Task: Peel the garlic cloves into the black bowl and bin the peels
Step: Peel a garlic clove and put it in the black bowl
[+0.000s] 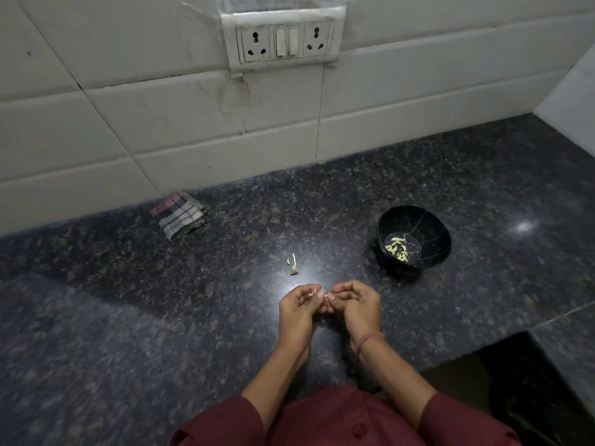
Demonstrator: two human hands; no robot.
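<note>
— Garlic clove (325, 297): where is it?
— Low in the middle of the frame, pinched between the fingertips of both hands, above the dark speckled counter (128, 317). Only a pale sliver shows; whether skin is still on it I cannot tell.
— How are the hands set?
— The left hand (297, 305) and right hand (354, 304) meet at the fingertips, fingers curled inward and pressed on the clove. A reddish thread (367, 341) circles the right wrist.
— And the black bowl (413, 236)?
— Right of centre on the counter, up and to the right of the hands, well apart from them. Pale peeled cloves (397, 247) lie in its bottom.
— Any peels?
— A few small pale scraps (293, 263) lie on the counter just above the hands.
— Anything else?
— A folded checked cloth (178, 214) sits left of centre against the tiled wall (96, 130), and a socket plate (285, 41) is at the top centre.
</note>
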